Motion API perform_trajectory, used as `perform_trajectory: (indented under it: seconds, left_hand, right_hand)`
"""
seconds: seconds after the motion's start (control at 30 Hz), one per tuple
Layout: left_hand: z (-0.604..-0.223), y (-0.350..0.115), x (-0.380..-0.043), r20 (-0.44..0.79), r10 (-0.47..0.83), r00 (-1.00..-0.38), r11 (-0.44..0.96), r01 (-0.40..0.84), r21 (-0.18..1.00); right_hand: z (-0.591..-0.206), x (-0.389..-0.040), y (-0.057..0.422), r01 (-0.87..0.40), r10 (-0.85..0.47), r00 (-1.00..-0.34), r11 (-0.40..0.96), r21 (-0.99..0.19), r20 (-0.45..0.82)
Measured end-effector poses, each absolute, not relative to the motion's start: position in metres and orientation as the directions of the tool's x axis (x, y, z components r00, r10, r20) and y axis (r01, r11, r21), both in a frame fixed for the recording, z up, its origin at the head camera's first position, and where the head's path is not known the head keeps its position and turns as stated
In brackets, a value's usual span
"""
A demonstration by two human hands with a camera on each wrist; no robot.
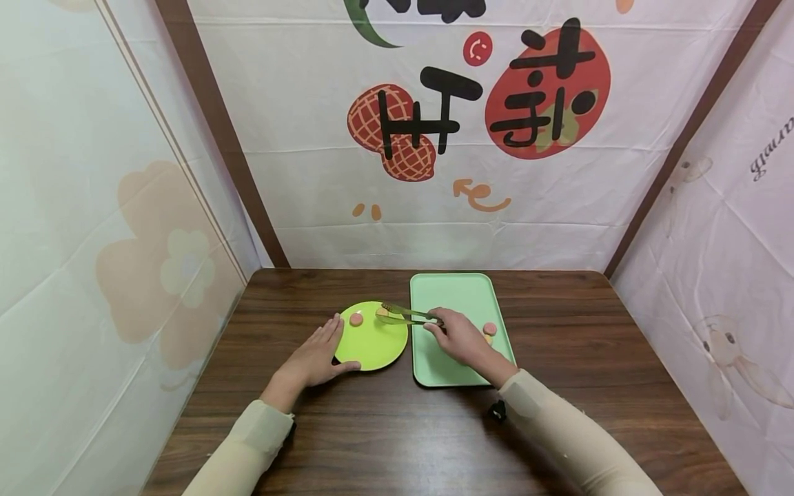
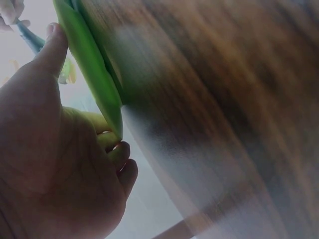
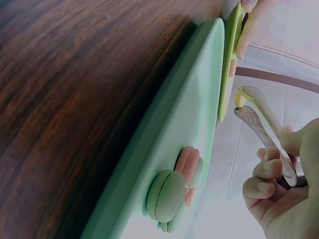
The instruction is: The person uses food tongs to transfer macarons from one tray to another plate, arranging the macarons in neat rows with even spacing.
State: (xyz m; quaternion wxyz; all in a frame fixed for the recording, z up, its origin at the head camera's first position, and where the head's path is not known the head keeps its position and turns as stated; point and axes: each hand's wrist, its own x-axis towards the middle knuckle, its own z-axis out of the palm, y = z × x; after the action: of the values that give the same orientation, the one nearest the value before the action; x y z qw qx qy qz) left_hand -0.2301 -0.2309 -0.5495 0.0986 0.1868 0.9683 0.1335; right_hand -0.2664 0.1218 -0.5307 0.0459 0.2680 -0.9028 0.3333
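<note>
Our left hand (image 1: 318, 357) braces the plate (image 1: 373, 348), thumb spread from fingers; our right hand (image 1: 459, 336) pinches the tongs (image 3: 261, 131), yellow macaron (image 3: 239, 99) at their tips over the plate; we'd best lower gently, then loosen evenly.

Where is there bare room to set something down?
The table is bare right of the green tray and between the two sleeves. The tray's far end and the near part of the plate are free. Crowded: the plate's far part, with tongs and macarons, and the tray's right side, where more macarons lie by the right hand.
</note>
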Motion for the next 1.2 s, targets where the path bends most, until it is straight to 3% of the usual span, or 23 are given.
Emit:
perform_trajectory:
  seconds: [1.2]
  left_hand:
    - [-0.550,-0.230,-0.228,-0.122,0.390,-0.913,0.891,0.341,0.298]
  right_hand:
    - [-0.538,-0.274,0.103,-0.544,-0.518,-0.827,0.634,-0.550,0.220]
